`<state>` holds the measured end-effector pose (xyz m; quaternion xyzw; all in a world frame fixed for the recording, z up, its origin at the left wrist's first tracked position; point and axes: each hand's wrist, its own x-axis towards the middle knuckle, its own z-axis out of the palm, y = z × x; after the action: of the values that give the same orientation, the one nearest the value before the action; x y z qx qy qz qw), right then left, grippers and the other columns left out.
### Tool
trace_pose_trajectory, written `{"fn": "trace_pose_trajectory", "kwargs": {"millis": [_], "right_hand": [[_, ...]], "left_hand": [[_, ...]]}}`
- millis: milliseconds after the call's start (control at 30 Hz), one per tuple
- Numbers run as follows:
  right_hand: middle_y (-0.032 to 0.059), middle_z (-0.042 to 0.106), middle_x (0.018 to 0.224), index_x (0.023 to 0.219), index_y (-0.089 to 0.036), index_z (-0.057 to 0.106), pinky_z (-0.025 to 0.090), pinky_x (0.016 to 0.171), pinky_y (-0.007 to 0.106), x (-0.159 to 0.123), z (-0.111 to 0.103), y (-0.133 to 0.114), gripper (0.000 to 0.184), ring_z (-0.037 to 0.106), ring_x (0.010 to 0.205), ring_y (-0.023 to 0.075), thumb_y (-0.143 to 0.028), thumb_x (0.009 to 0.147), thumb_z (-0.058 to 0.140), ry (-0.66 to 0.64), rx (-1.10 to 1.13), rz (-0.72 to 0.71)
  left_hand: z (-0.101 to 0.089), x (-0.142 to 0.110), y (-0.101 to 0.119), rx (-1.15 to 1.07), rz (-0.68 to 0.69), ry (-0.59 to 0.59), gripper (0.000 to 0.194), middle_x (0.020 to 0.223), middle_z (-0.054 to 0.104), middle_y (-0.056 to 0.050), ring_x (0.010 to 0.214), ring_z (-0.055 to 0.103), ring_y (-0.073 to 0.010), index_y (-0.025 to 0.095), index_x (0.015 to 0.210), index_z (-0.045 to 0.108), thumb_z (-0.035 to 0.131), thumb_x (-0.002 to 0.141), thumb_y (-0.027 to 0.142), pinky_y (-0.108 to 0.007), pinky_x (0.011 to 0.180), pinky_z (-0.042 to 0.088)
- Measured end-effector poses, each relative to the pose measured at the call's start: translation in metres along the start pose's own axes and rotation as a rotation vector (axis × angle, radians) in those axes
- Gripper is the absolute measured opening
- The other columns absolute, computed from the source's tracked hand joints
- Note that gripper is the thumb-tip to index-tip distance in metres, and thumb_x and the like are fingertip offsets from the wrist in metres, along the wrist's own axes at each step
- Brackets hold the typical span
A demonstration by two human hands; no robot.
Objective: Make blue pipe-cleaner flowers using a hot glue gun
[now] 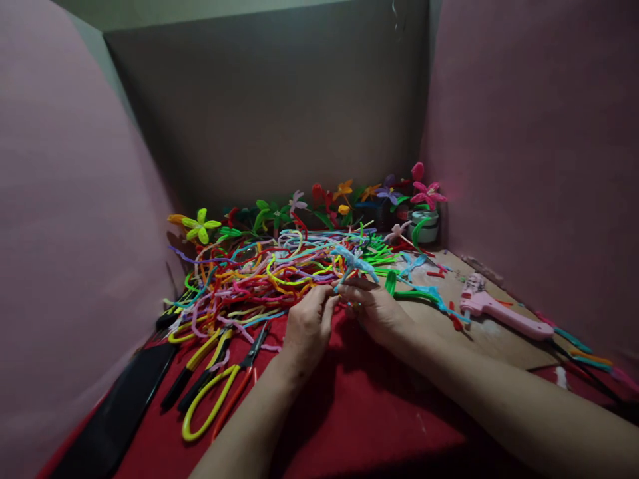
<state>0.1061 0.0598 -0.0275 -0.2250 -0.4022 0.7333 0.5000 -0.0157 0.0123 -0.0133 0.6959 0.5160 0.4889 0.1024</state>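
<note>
A light blue pipe cleaner flower (pixel 355 259) is held up in front of me, its petals spread above my fingers. My left hand (pixel 310 318) pinches at its base from the left, thumb and fingers closed. From the right, my right hand (pixel 372 307) grips the same flower low down, its fingertips meeting those of my left hand. The exact hold on the stem is partly hidden by the fingers. Just behind lies a tangled heap of colourful pipe cleaners (pixel 239 279). A green pipe cleaner leaf piece (pixel 414 293) is close to my right hand.
Scissors (pixel 210 402) and pliers (pixel 197 362) lie at left on the red cloth (pixel 344 426), beside a black flat object (pixel 120 412). A pink glue gun (pixel 506 316) rests on the board at right. Finished flowers (pixel 428 193) line the back; pink panels stand on both sides.
</note>
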Motion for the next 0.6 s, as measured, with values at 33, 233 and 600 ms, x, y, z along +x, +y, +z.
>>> {"fn": "trace_pose_trajectory", "kwargs": {"millis": [33, 233, 600], "right_hand": [[0.0001, 0.059, 0.066, 0.068, -0.018, 0.067, 0.028, 0.047, 0.022, 0.000, 0.000, 0.001, 0.011, 0.045, 0.057, 0.0096, -0.023, 0.060, 0.073, -0.006, -0.018, -0.016], [0.0006, 0.061, 0.069, 0.077, -0.020, 0.071, 0.025, 0.048, 0.023, 0.000, -0.002, 0.003, 0.013, 0.040, 0.056, 0.0091, -0.029, 0.067, 0.070, -0.099, -0.150, -0.079], [0.0013, 0.065, 0.073, 0.078, -0.017, 0.069, 0.041, 0.070, 0.027, -0.003, 0.003, -0.002, 0.011, 0.056, 0.069, 0.0125, -0.025, 0.072, 0.065, -0.210, -0.089, -0.072]], "left_hand": [[0.001, -0.001, -0.002, 0.050, 0.051, 0.020, 0.013, 0.078, 0.064, -0.004, 0.074, 0.058, -0.0151, 0.019, 0.084, 0.060, 0.048, 0.082, 0.020, -0.026, 0.071, 0.043], [0.000, -0.001, -0.001, -0.035, -0.023, 0.058, 0.013, 0.071, 0.058, 0.000, 0.065, 0.053, -0.0112, 0.019, 0.080, 0.058, 0.046, 0.083, 0.020, -0.022, 0.065, 0.041], [-0.006, 0.004, 0.011, -0.824, -0.560, -0.092, 0.021, 0.051, 0.043, 0.008, 0.033, 0.027, -0.0010, 0.016, 0.072, 0.052, 0.062, 0.073, 0.034, -0.015, 0.034, 0.022]]}}
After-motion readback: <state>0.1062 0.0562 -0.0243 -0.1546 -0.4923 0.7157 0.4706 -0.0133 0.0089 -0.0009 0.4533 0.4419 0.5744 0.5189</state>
